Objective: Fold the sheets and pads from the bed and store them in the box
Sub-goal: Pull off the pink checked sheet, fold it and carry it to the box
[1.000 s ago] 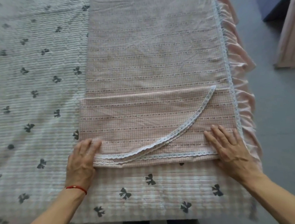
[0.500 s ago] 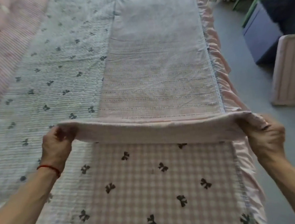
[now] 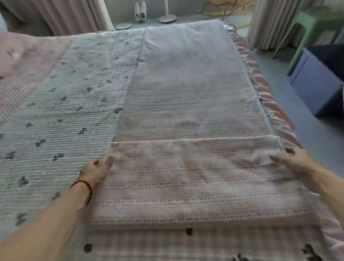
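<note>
Resting our left hand and right hand with fingers spread at the far corners of the folded pink checked cotton sheet, we hold nothing. The sheet lies along the bed's right side, on the bow-printed quilted pad. Uneven pushing could skew the layers.

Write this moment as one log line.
step: folding pink sheet along bed | left hand: open, at fold corner | right hand: open, at fold corner
</note>
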Action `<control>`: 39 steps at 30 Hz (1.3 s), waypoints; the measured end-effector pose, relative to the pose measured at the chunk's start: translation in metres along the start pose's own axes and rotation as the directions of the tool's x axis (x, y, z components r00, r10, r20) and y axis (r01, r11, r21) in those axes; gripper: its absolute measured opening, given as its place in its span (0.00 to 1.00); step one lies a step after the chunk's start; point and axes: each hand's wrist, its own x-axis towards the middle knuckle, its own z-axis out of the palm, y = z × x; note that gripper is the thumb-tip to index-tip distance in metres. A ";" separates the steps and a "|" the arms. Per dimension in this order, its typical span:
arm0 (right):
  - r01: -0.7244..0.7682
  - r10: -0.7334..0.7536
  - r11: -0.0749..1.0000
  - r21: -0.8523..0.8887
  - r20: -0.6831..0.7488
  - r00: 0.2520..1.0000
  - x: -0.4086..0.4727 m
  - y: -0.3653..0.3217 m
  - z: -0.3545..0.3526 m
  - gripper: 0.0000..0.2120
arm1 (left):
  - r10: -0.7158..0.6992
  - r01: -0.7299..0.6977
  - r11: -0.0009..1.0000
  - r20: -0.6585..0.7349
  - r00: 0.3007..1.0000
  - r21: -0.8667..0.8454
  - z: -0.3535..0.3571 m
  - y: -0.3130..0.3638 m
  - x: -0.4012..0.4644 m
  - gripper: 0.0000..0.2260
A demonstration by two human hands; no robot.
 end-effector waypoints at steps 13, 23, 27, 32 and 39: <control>-0.011 -0.016 0.976 -0.217 -0.121 0.993 -0.111 0.016 -0.003 0.15 | 0.134 -0.111 0.984 -0.170 0.976 0.137 0.001 -0.057 -0.056 0.13; 0.427 -0.467 0.478 -0.767 0.190 0.864 -0.065 -0.014 0.046 0.36 | 0.417 -0.305 0.749 -0.059 0.907 0.588 0.070 0.018 -0.065 0.25; 0.352 -0.235 0.448 -0.822 0.272 0.933 0.000 -0.002 0.056 0.37 | 0.273 -0.256 0.727 0.074 0.959 0.637 0.134 0.040 -0.038 0.27; 0.334 -0.313 0.461 -0.822 0.201 0.928 0.009 0.016 0.071 0.35 | 0.310 -0.249 0.707 0.027 0.950 0.661 0.154 0.023 -0.036 0.29; 0.378 -0.446 0.482 -0.791 0.150 0.882 0.015 0.032 0.085 0.37 | 0.313 -0.231 0.693 0.003 0.950 0.683 0.154 0.021 -0.035 0.29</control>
